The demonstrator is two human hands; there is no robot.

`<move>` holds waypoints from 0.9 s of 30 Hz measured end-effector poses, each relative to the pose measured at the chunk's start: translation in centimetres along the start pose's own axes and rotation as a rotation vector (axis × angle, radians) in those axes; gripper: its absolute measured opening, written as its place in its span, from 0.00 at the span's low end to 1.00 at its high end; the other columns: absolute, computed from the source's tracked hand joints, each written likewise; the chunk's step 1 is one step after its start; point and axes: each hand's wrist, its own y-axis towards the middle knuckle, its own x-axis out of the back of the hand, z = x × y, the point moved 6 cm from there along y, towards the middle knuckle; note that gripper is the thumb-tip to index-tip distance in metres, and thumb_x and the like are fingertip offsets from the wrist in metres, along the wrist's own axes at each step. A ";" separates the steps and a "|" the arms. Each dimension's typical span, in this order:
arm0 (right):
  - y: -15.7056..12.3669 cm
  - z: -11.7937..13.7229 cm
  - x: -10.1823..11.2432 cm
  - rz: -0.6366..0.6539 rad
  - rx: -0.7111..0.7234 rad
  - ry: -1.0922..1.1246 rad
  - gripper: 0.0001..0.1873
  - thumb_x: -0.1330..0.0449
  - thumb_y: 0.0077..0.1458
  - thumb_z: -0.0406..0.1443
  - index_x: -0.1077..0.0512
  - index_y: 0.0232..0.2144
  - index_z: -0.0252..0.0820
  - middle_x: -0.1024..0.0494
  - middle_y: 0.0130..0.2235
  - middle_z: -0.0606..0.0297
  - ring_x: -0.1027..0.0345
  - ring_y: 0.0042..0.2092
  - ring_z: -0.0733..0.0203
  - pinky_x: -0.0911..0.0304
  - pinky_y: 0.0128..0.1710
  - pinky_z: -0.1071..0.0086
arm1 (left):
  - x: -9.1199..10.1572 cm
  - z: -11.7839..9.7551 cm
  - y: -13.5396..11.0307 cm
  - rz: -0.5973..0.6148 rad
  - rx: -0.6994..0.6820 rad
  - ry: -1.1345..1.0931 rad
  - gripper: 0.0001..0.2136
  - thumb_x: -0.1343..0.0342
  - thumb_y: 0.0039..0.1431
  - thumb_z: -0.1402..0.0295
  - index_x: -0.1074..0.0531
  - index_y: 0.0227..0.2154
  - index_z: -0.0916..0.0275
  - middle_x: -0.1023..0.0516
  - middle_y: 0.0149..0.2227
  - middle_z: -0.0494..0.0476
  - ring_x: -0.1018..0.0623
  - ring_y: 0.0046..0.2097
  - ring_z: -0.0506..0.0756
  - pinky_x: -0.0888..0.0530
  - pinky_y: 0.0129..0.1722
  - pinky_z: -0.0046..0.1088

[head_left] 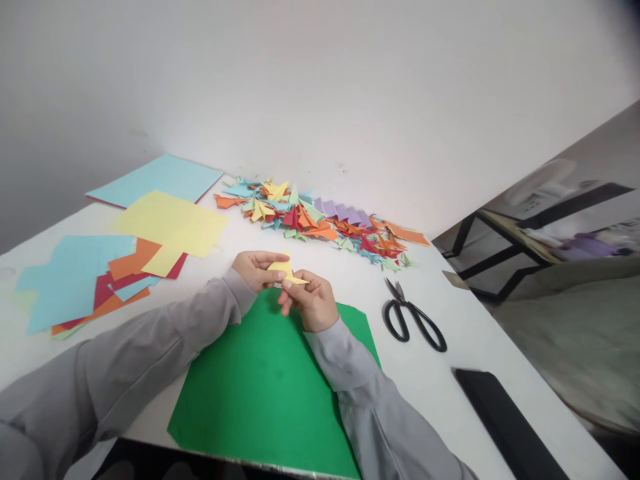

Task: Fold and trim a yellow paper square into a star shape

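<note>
A small folded yellow paper piece [281,267] is held up between my two hands, above the far edge of a green sheet [265,380]. My left hand [256,270] pinches its left side between thumb and fingers. From the right, my right hand [315,301] grips its lower pointed part with the thumb on top. Its exact folded shape is partly hidden by my fingers. Beyond my hands, a long pile of folded paper figures [305,220] in many colours lies along the wall, with a row of purple folded pieces [345,212] among them.
Left of my arms lie loose paper scraps [75,273], a yellow sheet [175,220] and a light blue sheet [157,179]. On the right are black-handled scissors [413,319], blades partly open, and a long black object [505,420]. A wall [320,87] bounds the table's back.
</note>
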 end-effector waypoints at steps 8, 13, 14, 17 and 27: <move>0.1 0.0 0.3 -0.069 0.016 -0.083 0.13 0.39 0.40 0.42 0.36 0.21 0.38 0.28 0.16 0.69 0.36 0.14 0.68 0.41 0.14 0.76 | 0.1 -0.1 0.2 0.001 -0.100 0.020 0.21 0.36 0.27 0.73 0.28 0.32 0.72 0.26 0.18 0.52 0.29 0.19 0.47 0.30 0.21 0.23; 0.1 -0.1 1.2 -0.192 -0.009 -0.058 0.20 0.47 0.45 0.50 0.35 0.19 0.37 0.28 0.15 0.67 0.37 0.13 0.67 0.42 0.12 0.75 | 0.4 -0.6 -0.1 -0.075 -0.140 0.059 0.20 0.36 0.28 0.73 0.28 0.31 0.71 0.26 0.20 0.52 0.29 0.18 0.46 0.30 0.19 0.23; 0.1 -0.1 1.4 -0.223 -0.020 -0.082 0.22 0.47 0.45 0.51 0.35 0.18 0.37 0.29 0.14 0.67 0.38 0.12 0.68 0.43 0.11 0.76 | 0.3 -0.7 -0.2 -0.084 -0.148 0.082 0.20 0.36 0.28 0.73 0.28 0.31 0.70 0.26 0.20 0.51 0.29 0.18 0.46 0.30 0.19 0.23; 0.1 0.0 1.4 -0.249 -0.030 -0.158 0.23 0.47 0.44 0.52 0.36 0.16 0.37 0.31 0.12 0.67 0.40 0.11 0.69 0.46 0.09 0.77 | -0.1 -1.1 -0.6 -0.075 -0.169 0.152 0.18 0.37 0.29 0.75 0.28 0.31 0.70 0.26 0.19 0.50 0.30 0.17 0.46 0.30 0.18 0.22; 0.2 0.3 1.0 -0.190 0.076 -0.174 0.16 0.41 0.42 0.44 0.35 0.18 0.37 0.29 0.14 0.70 0.38 0.13 0.71 0.42 0.12 0.78 | -0.4 -1.1 -0.8 -0.052 -0.084 0.195 0.20 0.38 0.29 0.77 0.27 0.33 0.71 0.27 0.18 0.50 0.31 0.19 0.45 0.29 0.24 0.24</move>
